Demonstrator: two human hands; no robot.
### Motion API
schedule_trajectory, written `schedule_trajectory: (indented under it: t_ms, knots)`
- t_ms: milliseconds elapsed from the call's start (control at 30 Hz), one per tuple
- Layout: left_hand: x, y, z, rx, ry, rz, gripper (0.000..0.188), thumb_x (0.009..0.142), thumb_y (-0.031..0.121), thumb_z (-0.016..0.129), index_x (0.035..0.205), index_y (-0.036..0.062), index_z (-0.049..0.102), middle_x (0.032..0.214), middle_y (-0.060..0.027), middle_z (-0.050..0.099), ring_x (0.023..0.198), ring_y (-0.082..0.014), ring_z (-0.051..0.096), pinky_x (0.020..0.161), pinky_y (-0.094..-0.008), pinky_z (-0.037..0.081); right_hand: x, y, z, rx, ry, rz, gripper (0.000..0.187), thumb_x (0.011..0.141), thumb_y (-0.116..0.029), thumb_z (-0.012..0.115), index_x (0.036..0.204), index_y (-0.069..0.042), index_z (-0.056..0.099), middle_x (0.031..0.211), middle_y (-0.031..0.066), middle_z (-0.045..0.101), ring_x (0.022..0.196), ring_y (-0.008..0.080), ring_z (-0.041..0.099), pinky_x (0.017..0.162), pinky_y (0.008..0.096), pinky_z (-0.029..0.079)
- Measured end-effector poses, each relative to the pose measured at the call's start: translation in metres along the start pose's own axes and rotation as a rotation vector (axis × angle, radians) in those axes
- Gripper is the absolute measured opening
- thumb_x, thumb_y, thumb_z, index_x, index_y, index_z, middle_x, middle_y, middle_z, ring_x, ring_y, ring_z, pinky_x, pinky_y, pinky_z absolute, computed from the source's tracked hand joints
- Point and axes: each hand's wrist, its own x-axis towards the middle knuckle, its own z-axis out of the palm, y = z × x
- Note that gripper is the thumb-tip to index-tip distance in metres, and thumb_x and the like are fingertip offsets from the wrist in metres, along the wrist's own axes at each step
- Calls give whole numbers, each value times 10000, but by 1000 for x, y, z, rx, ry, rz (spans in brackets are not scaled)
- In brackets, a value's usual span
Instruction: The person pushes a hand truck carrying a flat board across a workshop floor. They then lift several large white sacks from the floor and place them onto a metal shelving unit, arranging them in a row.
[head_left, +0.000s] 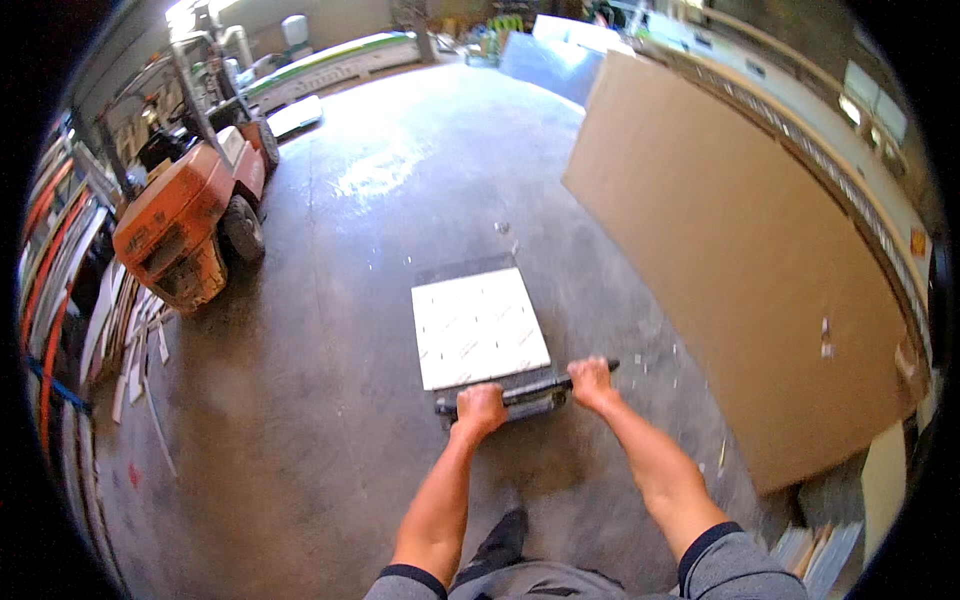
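Note:
Both my arms reach forward to the dark handle bar [536, 389] of a low, dark platform cart [465, 268]. My left hand [481, 407] is wrapped round the bar near its left end. Farther right, my right hand [592, 382] grips the same bar, and its tip sticks out past my fist. On the cart lies a flat white square panel or stack of panels [480, 328] with faint printed marks. The panel covers most of the cart's deck, and a dark strip of deck shows along its far edge. The cart's wheels are hidden.
An orange forklift [180, 220] stands at the left, beside long scrap strips [135, 340] and racked lengths. A large brown board [730, 260] leans along the right side. Small debris dots the concrete floor [330, 400]. A long wrapped stack [335, 70] lies at the back.

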Motion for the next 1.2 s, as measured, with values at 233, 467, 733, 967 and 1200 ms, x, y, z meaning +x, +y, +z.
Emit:
schedule_trajectory:
  t_ms: [233,467,733,967,1200]
  knots:
    - [181,-21,-103,-1,-3,-33,185,747,180,639,894,114,731,943,-171,718,934,-346,697,804,-457,547,208,33,-69,-17,54,-28,167,863,-145,533,882,-117,696,909,125,701,924,308,627,818,459,420]
    - [361,-55,-200,-10,55,-66,212,743,172,624,913,114,736,963,-182,715,947,-362,688,824,-468,534,419,54,-129,25,123,-52,181,851,-153,546,822,-128,723,838,108,713,879,309,652,800,437,431]
    - [539,-129,-229,74,33,-154,227,733,195,656,941,136,727,987,-156,715,985,-359,678,840,-461,538,621,63,-126,104,-2,-115,176,817,-137,567,886,-107,726,901,143,704,949,317,624,846,434,406]
    - [688,-183,-276,46,37,-203,216,742,154,625,927,128,732,957,-162,716,954,-350,687,822,-468,541,797,68,-107,126,98,-179,111,750,-105,616,769,-117,725,834,158,707,857,332,659,771,443,430]
    - [831,-266,-267,48,42,-216,250,744,195,641,971,164,741,997,-133,720,969,-327,687,840,-447,543,960,59,-80,64,10,-169,154,784,-111,590,832,-128,735,883,149,717,885,300,679,817,433,437]
